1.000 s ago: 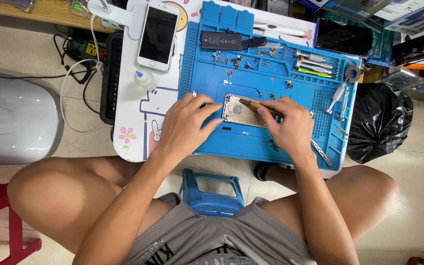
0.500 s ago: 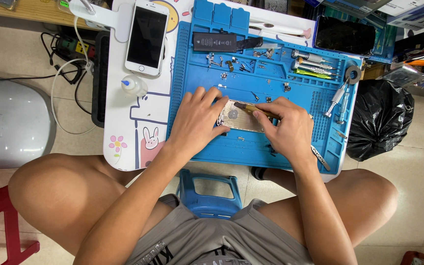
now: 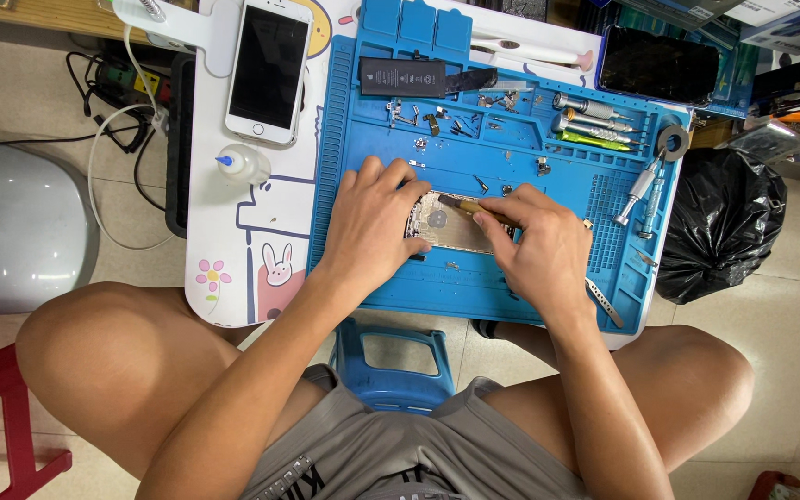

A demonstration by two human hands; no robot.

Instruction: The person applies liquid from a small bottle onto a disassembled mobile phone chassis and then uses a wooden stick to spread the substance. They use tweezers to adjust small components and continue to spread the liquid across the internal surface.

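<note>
An opened phone housing, gold-coloured inside, lies on a blue repair mat. My left hand presses down on its left end and holds it still. My right hand grips a thin tool with a dark tip that points left over the housing. Both hands hide most of the housing's edges. Small screws and parts are scattered on the mat above the hands.
A white phone lies screen up on a white board, with a small squeeze bottle below it. A black battery, screwdrivers, tape roll and tweezers lie on the mat. A black bag stands right, a blue stool below.
The view has shifted, so the mat sits lower and more central. My left hand slid further over the housing's left end. The right hand stays on the tool.
</note>
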